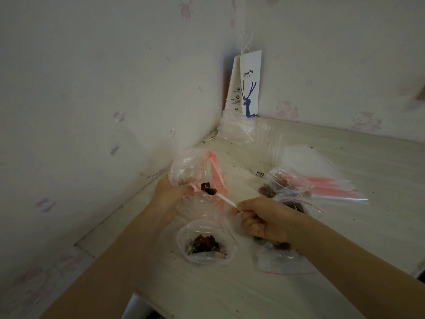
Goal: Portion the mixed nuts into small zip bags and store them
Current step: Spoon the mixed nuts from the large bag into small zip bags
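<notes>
Between the two forearms, just on the near side of both hands, a small clear zip bag [207,229] stands open on the pale wood-grain worktop [230,293], with a shallow heap of dark mixed nuts [205,246] in its bottom. Beyond it, the left hand [169,192] is curled round the gathered side of a large crumpled clear plastic bag [188,166], holding its mouth up. The right hand [264,218] pinches the handle of a white plastic spoon [226,201]. The spoon's bowl sits at that mouth, heaped with more nuts. Under the right forearm lies a flat filled zip bag with a red seal strip [282,261], and beyond the right hand is a fan of empty red-striped zip bags [326,184].

This looks like the scooping step, with portioning partly done. Next, the loaded spoon probably needs to be drawn level toward the near bag. It should then be tipped squarely over the floppy mouth, or nuts may scatter.
</notes>
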